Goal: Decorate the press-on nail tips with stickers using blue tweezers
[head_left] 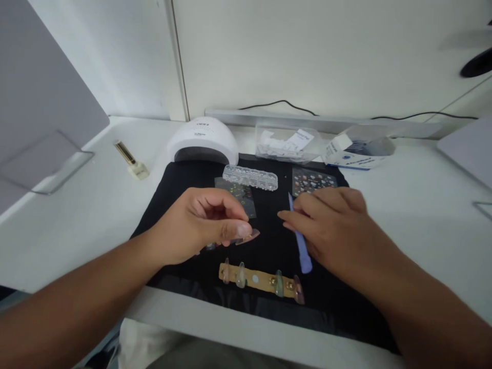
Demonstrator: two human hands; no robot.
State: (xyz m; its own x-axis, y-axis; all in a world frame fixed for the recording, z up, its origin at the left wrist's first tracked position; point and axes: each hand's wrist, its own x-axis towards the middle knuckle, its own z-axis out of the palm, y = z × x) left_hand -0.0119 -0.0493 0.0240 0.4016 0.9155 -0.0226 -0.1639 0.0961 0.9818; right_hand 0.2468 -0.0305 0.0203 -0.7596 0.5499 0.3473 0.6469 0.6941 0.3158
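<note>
— On the black mat [269, 251], what were the hands doing?

— Over its middle, the left hand [200, 223] had thumb and fingers pinched together on a pinkish false nail [249, 237], the tip of it poking out to the right just above the cloth. The right hand [330, 225] lay palm down beside it, fingers loosely curled over a blue plastic stick [300, 241]; whether they truly gripped it or merely rested on it, I could not tell. The stick's thin upper end showed above the fingers and its broad end below them.

— And how far apart were the two hands?

— Near each other, not touching, with a strip of bare mat between.

— What lay in front of them?

— Nearer the person, a tan strip [259, 279] held several more false nails, standing in a row close to the mat's near edge.

— Behind them?

— A clear compartment box [250, 177] of small bits, a dark sticker sheet [312, 181] to its right, and another dark sheet [240, 195] partly hidden by the left hand. Farther back stood a white domed nail lamp [202, 141], a clear plastic tub [286, 142] with white scraps, and a white and blue carton [355, 152]. Off the mat to the left lay a small gold-topped bottle [131, 160] on the white desk [77, 220].
</note>
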